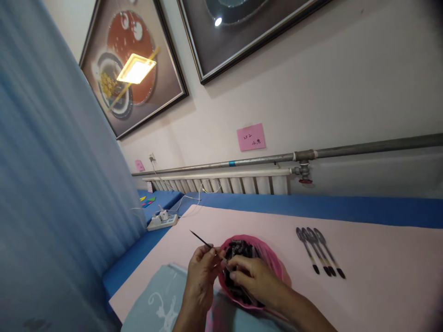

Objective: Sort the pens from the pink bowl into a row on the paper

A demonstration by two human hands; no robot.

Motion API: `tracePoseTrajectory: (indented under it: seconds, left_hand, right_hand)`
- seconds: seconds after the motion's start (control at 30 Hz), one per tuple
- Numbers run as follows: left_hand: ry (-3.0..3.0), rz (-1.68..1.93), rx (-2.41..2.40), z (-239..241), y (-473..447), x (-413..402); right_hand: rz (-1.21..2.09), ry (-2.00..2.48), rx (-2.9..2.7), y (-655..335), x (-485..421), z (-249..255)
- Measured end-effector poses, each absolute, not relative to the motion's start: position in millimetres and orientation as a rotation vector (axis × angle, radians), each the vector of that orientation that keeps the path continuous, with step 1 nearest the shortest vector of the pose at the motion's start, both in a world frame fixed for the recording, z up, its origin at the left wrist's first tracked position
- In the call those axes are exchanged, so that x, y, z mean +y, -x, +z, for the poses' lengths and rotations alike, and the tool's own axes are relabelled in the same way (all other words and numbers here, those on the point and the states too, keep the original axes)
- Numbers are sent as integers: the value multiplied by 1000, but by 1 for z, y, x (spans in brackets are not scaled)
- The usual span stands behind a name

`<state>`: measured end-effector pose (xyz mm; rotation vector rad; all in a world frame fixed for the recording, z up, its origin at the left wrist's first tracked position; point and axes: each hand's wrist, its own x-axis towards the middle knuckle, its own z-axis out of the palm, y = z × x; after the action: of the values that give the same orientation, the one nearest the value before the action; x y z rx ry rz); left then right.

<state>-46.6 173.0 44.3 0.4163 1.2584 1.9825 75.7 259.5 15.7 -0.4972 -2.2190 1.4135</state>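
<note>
My left hand [201, 276] pinches a thin dark stick [200, 238] with a pointed end, which slants up and to the left. Close beside it, my right hand [254, 279] has its thumb and fingers pinched together near the stick's lower end. What lies between those fingers is too small to make out. Both hands are above the near left part of a pink basket [275, 265]. Inside the basket is a heap of small black pieces [242, 249], some with a clear shine, partly covered by my right hand.
Several spoons [320, 251] with black handle ends lie side by side on the pink sheet [387, 276]. A power strip [162, 221] with cables sits at the back left. Light-blue printed cloth [155, 295] is at the front. A blue curtain [62, 161] hangs left; a radiator [242, 184] lines the wall.
</note>
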Motion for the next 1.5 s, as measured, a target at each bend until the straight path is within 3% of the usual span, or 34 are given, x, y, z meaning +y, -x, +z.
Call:
tracePoseTrajectory:
  seconds: [0.7, 1.03, 1.5]
  left_hand:
    - [-489, 1926, 1262, 41, 45, 161]
    - [-670, 1852, 1210, 77, 12, 151]
    - [-697, 1564, 1234, 38, -28, 160]
  right_hand:
    - [1242, 571, -2394, -91, 247, 33]
    - [1156, 666, -2238, -127, 225, 54]
    - [1178, 926, -2092, -182, 199, 2]
